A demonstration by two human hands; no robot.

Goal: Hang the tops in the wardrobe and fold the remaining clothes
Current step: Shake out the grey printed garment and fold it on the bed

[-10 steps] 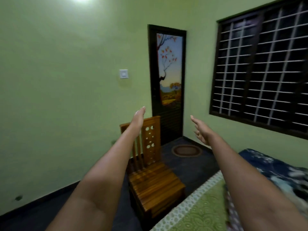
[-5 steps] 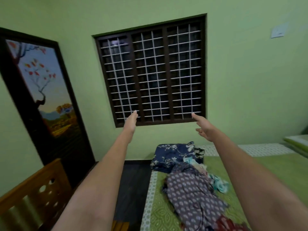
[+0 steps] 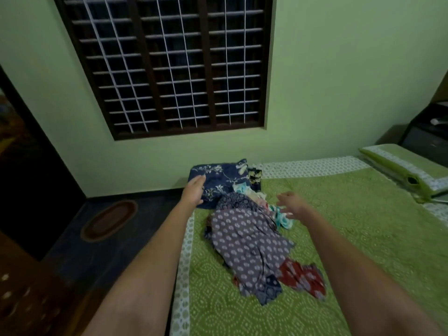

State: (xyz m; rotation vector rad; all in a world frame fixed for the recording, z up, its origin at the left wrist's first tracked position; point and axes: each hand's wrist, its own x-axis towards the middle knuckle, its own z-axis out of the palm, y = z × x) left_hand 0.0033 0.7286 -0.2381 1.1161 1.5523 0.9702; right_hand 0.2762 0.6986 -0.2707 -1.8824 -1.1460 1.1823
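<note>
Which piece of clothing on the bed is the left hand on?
The navy floral cloth at the bed's far corner; the left hand rests on its edge, beyond the grey dotted garment.

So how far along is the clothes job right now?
Nothing looks hung or folded yet. The clothes pile lies crumpled on the green bed. Left hand reaches the navy floral piece; right hand hovers open, holding nothing. All sorting, hanging and folding remains.

Barred window (image 3: 169,66), oval rug (image 3: 109,220), green pillow (image 3: 407,166).
</note>
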